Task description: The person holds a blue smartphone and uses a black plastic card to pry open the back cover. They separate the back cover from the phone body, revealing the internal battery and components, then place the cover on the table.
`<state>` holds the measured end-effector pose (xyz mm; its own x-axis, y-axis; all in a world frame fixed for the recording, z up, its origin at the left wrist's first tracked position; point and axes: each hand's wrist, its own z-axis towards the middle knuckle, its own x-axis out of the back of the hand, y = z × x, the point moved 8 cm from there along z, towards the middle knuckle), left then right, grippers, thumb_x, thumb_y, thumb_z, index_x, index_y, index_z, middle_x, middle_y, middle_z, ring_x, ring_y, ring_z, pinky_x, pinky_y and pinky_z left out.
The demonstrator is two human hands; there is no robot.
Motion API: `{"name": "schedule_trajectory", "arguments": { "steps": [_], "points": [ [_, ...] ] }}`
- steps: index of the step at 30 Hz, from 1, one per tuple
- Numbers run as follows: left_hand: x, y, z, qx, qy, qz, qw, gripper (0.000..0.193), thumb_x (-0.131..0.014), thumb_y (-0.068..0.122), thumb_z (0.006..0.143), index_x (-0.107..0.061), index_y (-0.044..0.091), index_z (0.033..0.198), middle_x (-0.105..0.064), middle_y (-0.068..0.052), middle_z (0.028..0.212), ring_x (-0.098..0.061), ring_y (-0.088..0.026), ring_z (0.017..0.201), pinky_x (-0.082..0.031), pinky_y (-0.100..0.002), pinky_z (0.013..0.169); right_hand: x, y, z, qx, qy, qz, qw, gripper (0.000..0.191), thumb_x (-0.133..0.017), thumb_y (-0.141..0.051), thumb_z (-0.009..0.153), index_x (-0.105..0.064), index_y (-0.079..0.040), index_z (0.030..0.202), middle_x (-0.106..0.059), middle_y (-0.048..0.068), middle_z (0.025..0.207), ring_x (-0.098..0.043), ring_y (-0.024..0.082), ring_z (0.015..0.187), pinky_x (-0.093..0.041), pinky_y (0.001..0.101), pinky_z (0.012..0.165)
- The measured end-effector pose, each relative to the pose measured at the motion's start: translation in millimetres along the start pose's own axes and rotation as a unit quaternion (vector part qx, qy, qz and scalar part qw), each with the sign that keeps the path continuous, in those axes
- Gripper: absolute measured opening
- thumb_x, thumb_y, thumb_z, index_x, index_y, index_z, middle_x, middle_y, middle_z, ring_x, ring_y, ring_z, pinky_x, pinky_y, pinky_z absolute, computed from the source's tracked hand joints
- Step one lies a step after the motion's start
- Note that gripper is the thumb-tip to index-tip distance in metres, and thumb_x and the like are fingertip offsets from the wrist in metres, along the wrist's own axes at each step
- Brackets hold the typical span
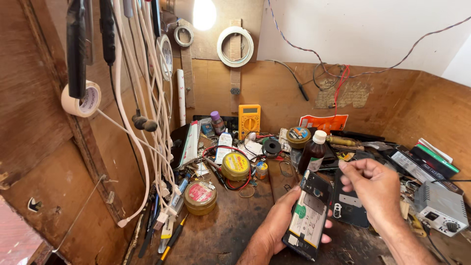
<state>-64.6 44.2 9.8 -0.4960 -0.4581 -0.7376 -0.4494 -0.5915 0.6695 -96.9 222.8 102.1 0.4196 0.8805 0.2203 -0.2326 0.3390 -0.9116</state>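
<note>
Opened phone rests in left hand; right hand hovers beside.

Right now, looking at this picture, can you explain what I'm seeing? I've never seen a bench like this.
This is one view from a camera worn on a person's head, looking down at their own two bare hands over a cluttered wooden workbench. The left hand holds an opened phone with its back off, the battery showing. The right hand hovers beside it, fingers curled, holding nothing I can make out. On the bench lie a yellow multimeter, a brown bottle, round tins and a phone back cover. Cables and tape rolls hang on the wall.
</note>
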Motion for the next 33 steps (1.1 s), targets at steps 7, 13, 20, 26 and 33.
{"name": "schedule_trajectory", "arguments": {
  "steps": [7,13,20,26,33],
  "points": [
    [-6,1,-2,0.005,-0.025,-0.009,1.0,0.054,-0.029,0.045,0.117,-0.053,0.007,0.148,-0.069,-0.023,0.117,-0.073,-0.035,0.096,-0.063,-0.052,0.078,-3,-22,-9,0.122,-0.008,-0.115,0.986,0.017,-0.078,-0.007,0.083,-0.08,-0.004,0.1,-0.078,0.003,0.092,-0.067,0.01,0.076,-0.053,0.0246,0.068],
    [-4,0,-1,0.005,-0.026,-0.013,1.0,0.056,-0.028,0.044,0.118,-0.051,0.003,0.148,-0.069,-0.024,0.116,-0.073,-0.036,0.096,-0.064,-0.053,0.078,-33,-22,-17,0.048,-0.083,-0.091,0.991,0.017,-0.076,-0.015,0.088,-0.081,-0.004,0.1,-0.081,0.006,0.083,-0.07,0.009,0.072,-0.055,0.0263,0.066],
    [-4,0,-1,0.003,-0.008,0.008,1.0,0.054,-0.028,0.045,0.117,-0.051,0.005,0.146,-0.07,-0.022,0.113,-0.074,-0.034,0.093,-0.065,-0.051,0.074,-42,-25,-17,0.018,-0.076,-0.131,0.988,0.019,-0.076,-0.017,0.089,-0.081,-0.002,0.099,-0.08,0.007,0.077,-0.069,0.011,0.067,-0.055,0.0293,0.062],
    [-7,3,-2,-0.003,0.001,0.025,1.0,0.049,-0.03,0.043,0.117,-0.048,0.011,0.149,-0.07,-0.021,0.111,-0.074,-0.033,0.091,-0.065,-0.05,0.073,-44,-26,-18,0.009,-0.078,-0.148,0.986,0.019,-0.08,-0.017,0.084,-0.081,-0.002,0.097,-0.08,0.007,0.077,-0.07,0.011,0.067,-0.056,0.0282,0.063],
    [-6,2,-1,-0.015,0.0,0.034,0.999,0.049,-0.029,0.04,0.116,-0.044,0.01,0.152,-0.069,-0.022,0.112,-0.074,-0.036,0.091,-0.065,-0.052,0.073,-48,-28,-18,-0.009,-0.064,-0.18,0.982,0.02,-0.08,-0.02,0.086,-0.08,-0.001,0.094,-0.079,0.009,0.074,-0.069,0.014,0.063,-0.055,0.0312,0.06]
  ]
}}
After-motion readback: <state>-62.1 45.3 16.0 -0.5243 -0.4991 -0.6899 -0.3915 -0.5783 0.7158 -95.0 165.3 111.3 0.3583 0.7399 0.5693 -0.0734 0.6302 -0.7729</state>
